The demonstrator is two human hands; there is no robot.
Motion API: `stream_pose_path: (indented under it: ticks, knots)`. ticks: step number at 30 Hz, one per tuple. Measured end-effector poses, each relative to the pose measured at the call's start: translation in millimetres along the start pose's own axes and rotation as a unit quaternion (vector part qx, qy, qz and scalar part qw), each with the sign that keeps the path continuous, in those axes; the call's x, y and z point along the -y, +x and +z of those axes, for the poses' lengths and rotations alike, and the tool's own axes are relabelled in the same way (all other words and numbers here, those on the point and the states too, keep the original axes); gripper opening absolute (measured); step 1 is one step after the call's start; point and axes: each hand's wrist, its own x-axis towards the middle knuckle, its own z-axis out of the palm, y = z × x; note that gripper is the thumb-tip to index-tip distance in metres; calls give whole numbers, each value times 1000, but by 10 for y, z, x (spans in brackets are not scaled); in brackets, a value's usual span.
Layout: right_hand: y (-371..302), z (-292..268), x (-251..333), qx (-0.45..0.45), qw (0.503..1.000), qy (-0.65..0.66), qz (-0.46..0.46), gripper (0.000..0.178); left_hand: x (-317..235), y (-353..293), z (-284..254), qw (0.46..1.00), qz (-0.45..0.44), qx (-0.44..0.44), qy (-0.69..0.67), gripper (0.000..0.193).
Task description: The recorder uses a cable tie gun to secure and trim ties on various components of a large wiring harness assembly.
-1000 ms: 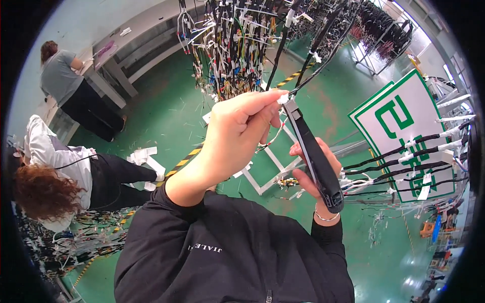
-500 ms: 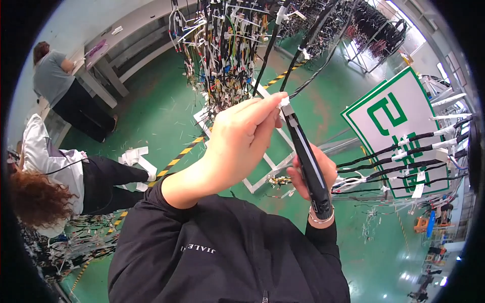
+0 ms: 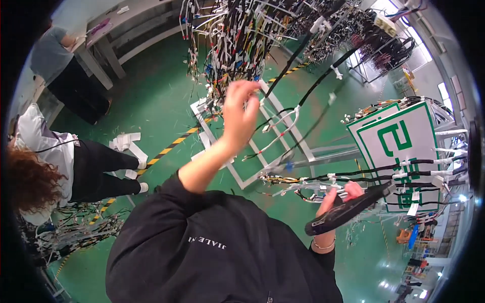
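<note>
My left hand (image 3: pixel 240 115) is raised near the middle, in front of hanging wires. Its fingers are bent and apart, and nothing shows in them. In my right hand (image 3: pixel 334 201), lower and to the right, is a black cable tie gun (image 3: pixel 348 211), its nose pointing right. Just right of my left hand hangs a black taped wire harness (image 3: pixel 317 83) with white ties along it. It forks near its lower end into thinner branches, one with a pale wire (image 3: pixel 294 120). My right hand is nearest to a row of black harness branches (image 3: pixel 376 177).
Dense bundles of coloured wires (image 3: pixel 235 40) hang at the far middle. White signs with green borders (image 3: pixel 399 151) stand at right behind harness branches. A metal frame (image 3: pixel 242 179) sits on the green floor. Two people stand at left, one by a bench (image 3: pixel 108 22).
The cable tie gun has swung down and right, away from the harness, with my right hand. My left hand has come off the harness, up and slightly left, and the harness hangs free.
</note>
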Motion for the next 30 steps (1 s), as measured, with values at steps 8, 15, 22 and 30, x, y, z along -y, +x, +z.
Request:
stream_pose_path:
  ticks: [8,15,22,30]
  knots:
    - [150,595,276,202,966,159,30,44,1194,-178,236,958,-163,195,-133,43]
    - [304,1041,-46,248,947,203,-1,39,1072,-487,-666,940,-204,182,-204,28]
    - [157,1200,670,352,859,371,5,41,530,-756,-1173,965,-91,144,-199,34]
    - [125,1130,820,357,844,396,-52,46,174,-919,-1427,967,-128,138,-171,31]
